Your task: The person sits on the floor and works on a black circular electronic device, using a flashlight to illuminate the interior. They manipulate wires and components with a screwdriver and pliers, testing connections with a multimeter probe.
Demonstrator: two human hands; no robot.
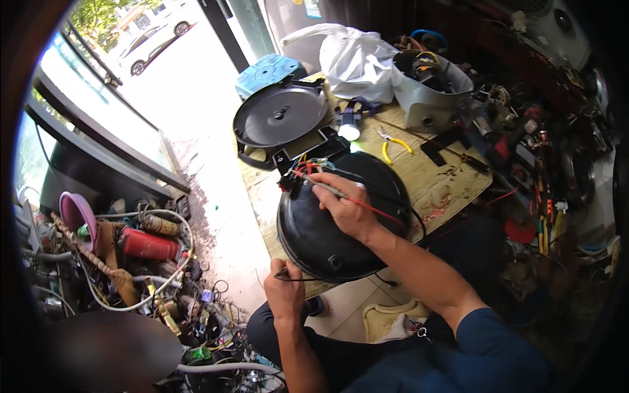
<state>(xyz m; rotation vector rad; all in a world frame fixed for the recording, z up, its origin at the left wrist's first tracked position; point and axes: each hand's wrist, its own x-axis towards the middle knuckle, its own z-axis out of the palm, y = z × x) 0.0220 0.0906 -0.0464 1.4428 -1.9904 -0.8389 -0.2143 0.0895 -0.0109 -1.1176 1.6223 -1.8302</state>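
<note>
A round black appliance housing (314,239) stands upside down at the front of the wooden table, its dark round lid part (278,116) opened out behind it. My right hand (345,206) is closed round a slim test probe (327,185) with a red lead trailing right. The probe's tip reaches into a cluster of coloured wires (308,164) at the housing's far left edge. Below the housing's near left side, my left hand (285,293) is closed on a thin black lead (298,280); whatever else it grips is hidden by the fingers.
Yellow-handled pliers (396,145), a screwdriver (472,160) and a lit headlamp (350,128) lie on the table. Behind are a white plastic bag (360,62) and a grey container (419,98). Clutter with a red cylinder (149,245) covers the floor at left; tools crowd the right.
</note>
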